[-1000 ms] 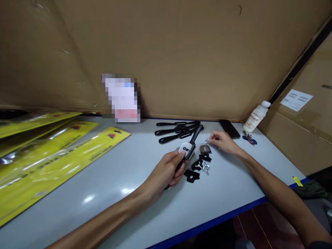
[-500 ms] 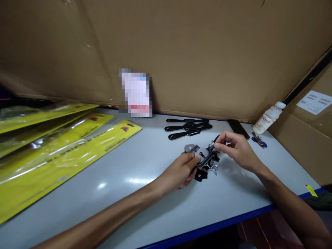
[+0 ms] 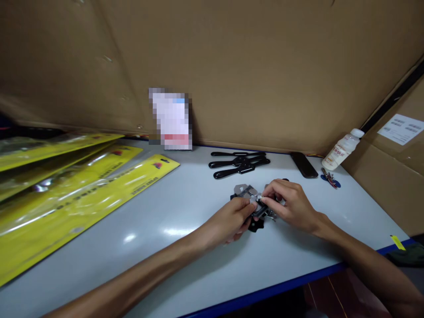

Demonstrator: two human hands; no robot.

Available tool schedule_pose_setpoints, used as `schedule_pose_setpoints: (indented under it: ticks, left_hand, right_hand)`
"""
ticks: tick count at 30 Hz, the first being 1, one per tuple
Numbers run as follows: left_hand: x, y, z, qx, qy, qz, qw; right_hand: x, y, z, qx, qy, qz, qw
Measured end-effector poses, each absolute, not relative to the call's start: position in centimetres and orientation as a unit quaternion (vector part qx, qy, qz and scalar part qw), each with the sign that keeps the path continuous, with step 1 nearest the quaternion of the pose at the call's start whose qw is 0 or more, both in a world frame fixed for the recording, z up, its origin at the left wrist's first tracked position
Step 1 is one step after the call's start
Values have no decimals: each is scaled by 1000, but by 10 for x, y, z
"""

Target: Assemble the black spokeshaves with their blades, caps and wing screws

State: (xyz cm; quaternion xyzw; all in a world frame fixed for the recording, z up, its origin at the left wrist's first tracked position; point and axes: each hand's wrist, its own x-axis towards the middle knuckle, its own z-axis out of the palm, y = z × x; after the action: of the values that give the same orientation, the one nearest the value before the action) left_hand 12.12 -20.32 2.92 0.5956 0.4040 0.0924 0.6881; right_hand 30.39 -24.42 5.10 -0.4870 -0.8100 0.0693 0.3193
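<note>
My left hand (image 3: 236,217) is closed around a black spokeshave body, its thumb pressing on a silver metal plate (image 3: 254,200). My right hand (image 3: 289,204) pinches a small silver screw-like piece (image 3: 259,198) against the plate, over its dark slot. Around and under the hands lie more flat silver plates (image 3: 240,188), black notched pieces (image 3: 256,225) and shiny winged metal parts (image 3: 271,216), partly covered. Beyond the hands, several black spokeshave bodies (image 3: 236,169) with slim handles rest side by side on the table (image 3: 159,265).
Yellow cards in clear plastic packaging (image 3: 109,185) are spread on the left. A blurred-out panel (image 3: 174,119) leans against the cardboard wall (image 3: 238,79). At the right are a black phone (image 3: 304,164), a white bottle (image 3: 342,149) and keys (image 3: 330,178) with a blue tag.
My right hand has moved left and slightly down from the far handle end to the plate's slot, bringing the small silver piece. My left hand keeps its hold on the spokeshave.
</note>
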Motion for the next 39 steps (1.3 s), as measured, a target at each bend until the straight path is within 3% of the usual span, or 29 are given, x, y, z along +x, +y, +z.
schedule_pose_setpoints:
  ticks: [5,14,27,39]
  left_hand:
    - [122,-202,25,603,393,102,686]
    - [122,-202,36,605,411,63,679]
    - [120,-200,33,612,387,64,687]
    - [124,-201,26,625,349,58,695]
  right_hand:
    - [304,-244,49,-484,-818,60,306]
    - [309,-242,48,-429,-874,-90,208]
    - [313,-241,47,-435,-877,-60,195]
    - [296,-240,38,-477,-840,-25,256]
